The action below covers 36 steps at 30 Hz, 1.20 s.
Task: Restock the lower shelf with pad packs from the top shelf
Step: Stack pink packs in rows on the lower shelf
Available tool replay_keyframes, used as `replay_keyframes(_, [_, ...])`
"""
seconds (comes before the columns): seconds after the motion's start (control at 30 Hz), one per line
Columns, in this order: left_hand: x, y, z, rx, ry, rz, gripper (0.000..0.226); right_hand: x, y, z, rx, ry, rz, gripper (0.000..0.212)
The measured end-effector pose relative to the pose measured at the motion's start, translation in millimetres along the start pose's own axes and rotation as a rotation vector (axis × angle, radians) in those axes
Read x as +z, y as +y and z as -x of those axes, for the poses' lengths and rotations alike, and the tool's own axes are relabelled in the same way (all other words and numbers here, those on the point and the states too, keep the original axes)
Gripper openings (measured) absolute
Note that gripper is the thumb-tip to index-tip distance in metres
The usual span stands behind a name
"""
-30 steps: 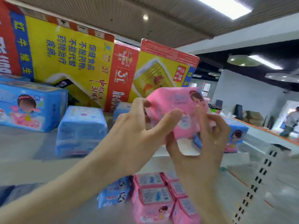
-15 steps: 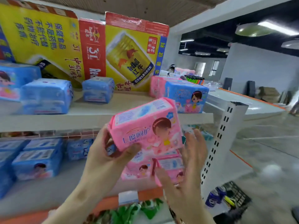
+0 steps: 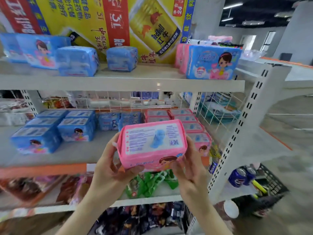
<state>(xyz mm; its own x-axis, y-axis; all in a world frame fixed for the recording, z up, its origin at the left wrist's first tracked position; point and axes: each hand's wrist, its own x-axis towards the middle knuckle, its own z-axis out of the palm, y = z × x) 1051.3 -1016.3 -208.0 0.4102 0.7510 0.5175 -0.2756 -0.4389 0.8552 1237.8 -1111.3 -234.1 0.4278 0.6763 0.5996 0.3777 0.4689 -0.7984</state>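
Hidden or unclear:
- Both forearms are cut off by the bottom edge.
- The left hand [image 3: 108,168] has its fingers behind the end of the pack, mostly out of sight. Only the thumb shows, along the lower front edge.
- The front of the lower grey metal shelf [image 3: 76,153] is covered by the pack, so I cannot tell whether pack and shelf touch.
- Small print on the pack's label is unreadable.
- The edges of the view are smeared, and goods on the lowest tiers are dark blurs.

Task item: a pink, soft plastic-wrapped, brick-shaped pad pack [image 3: 152,145] is held level between both hands. It is in front of the lower shelf, and its white printed panel faces up. The left hand grips the left end. The right hand [image 3: 189,168] is curled round the right end, with its thumb on the front face.

Surroundings:
- A row of matching pink packs [image 3: 189,126] runs back along the lower shelf, just behind the held pack. To its left sit glossy blue wrapped packs [image 3: 55,131].
- The top grey shelf [image 3: 118,81] carries more blue packs, one of them a large blue pack with a cartoon girl [image 3: 213,63]. Behind them stands a yellow cardboard drinks carton [image 3: 152,28].
- A white wire grid [image 3: 118,100] backs the lower shelf.
- A white slotted steel upright [image 3: 240,129] stands at the right.
- Crinkled green packets [image 3: 149,184] lie on the tier below.
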Motion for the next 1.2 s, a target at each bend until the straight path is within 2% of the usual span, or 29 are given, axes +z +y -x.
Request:
replay_keyframes(0.1, [-4.4,-6.7,5.5,-0.034,-0.009,-0.012,0.081,3.2,0.1,7.1,0.027,-0.006,-0.053,0.065])
replay_keyframes(0.27, [-16.4,1.2,-3.7,-0.101,-0.043,-0.083,0.07,7.8,-5.4,2.8,0.068,-0.014,-0.052,0.062])
replay_keyframes(0.37, [-24.0,13.1,-18.4,-0.278,-0.078,-0.112,0.049,4.7,-14.2,-12.9,0.143,-0.006,-0.115,0.04])
replay_keyframes(0.43, [-24.4,13.3,-29.4,-0.474,-0.048,-0.031,0.048,-1.3,-21.0,-26.8,0.188,0.001,-0.131,0.036])
replay_keyframes(0.53, [-23.4,6.5,-37.7,-0.803,0.057,0.137,0.035,-4.6,-30.3,-40.4,0.205,-0.051,-0.022,0.038])
replay_keyframes(0.6, [-27.1,-0.6,-35.8,-0.872,0.03,0.17,0.032,-4.0,-33.8,-44.8,0.209,-0.092,0.104,0.045])
replay_keyframes(0.73, [-30.6,-5.5,-34.3,-0.925,-0.035,0.152,0.032,-5.6,-33.3,-47.3,0.288,-0.212,0.167,0.08])
replay_keyframes(0.83, [-21.9,-2.0,-34.2,-0.861,0.019,0.0,0.039,-11.5,-29.5,-41.5,0.38,-0.226,0.125,0.081])
replay_keyframes(0.9, [-13.6,1.0,-27.5,-0.644,0.019,-0.136,0.047,-16.5,-23.8,-33.3,0.439,-0.212,0.082,0.065])
replay_keyframes(0.97, [-3.7,4.5,-14.9,-0.369,-0.1,-0.306,0.044,-20.6,-18.2,-22.1,0.484,-0.194,0.067,0.043])
replay_keyframes(1.03, [7.9,2.5,-3.3,-0.207,-0.174,-0.392,0.049,-24.7,-9.7,-10.6,0.501,-0.132,0.051,0.028])
replay_keyframes(1.1, [18.0,-0.4,5.0,-0.144,-0.185,-0.376,0.057,-29.0,-2.8,-1.6,0.49,-0.057,0.045,0.019])
replay_keyframes(1.2, [25.7,-3.9,10.3,-0.159,-0.202,-0.379,0.062,-33.9,-0.2,4.9,0.447,-0.028,-0.016,0.012])
